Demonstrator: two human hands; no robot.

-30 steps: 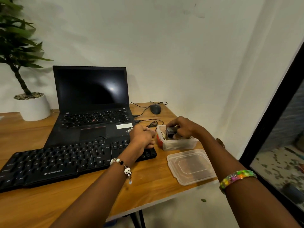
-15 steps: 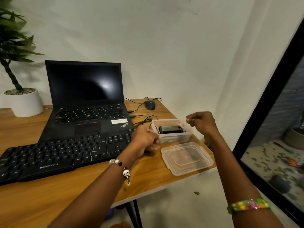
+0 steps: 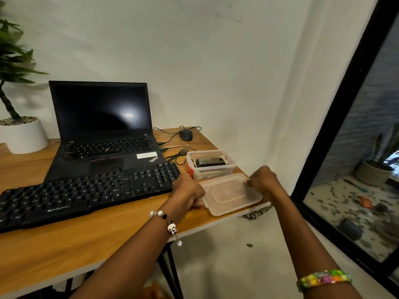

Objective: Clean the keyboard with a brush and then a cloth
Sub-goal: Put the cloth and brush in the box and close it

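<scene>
Left hand (image 3: 187, 192): fingers are curled around the left edge of the lid (image 3: 230, 193), near the table's (image 3: 90, 240) front right corner.
Right hand (image 3: 262, 180): the lid's far right edge is pinched between the fingertips.
Lid: clear plastic, held flat at the table edge, just in front of the box.
Keyboard (image 3: 86, 194): black, laid across the table left of the hands, its right end beside the left hand.
Box (image 3: 211, 165): clear, uncovered, a black object seen inside.
Laptop (image 3: 103, 128): opened behind the keyboard, screen dark.
Mouse (image 3: 186, 134): set at the far edge, cable trailing.

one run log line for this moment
stage: lid pickup | left hand: grips lid | right hand: pinches lid | container: open | keyboard: untouched
</scene>
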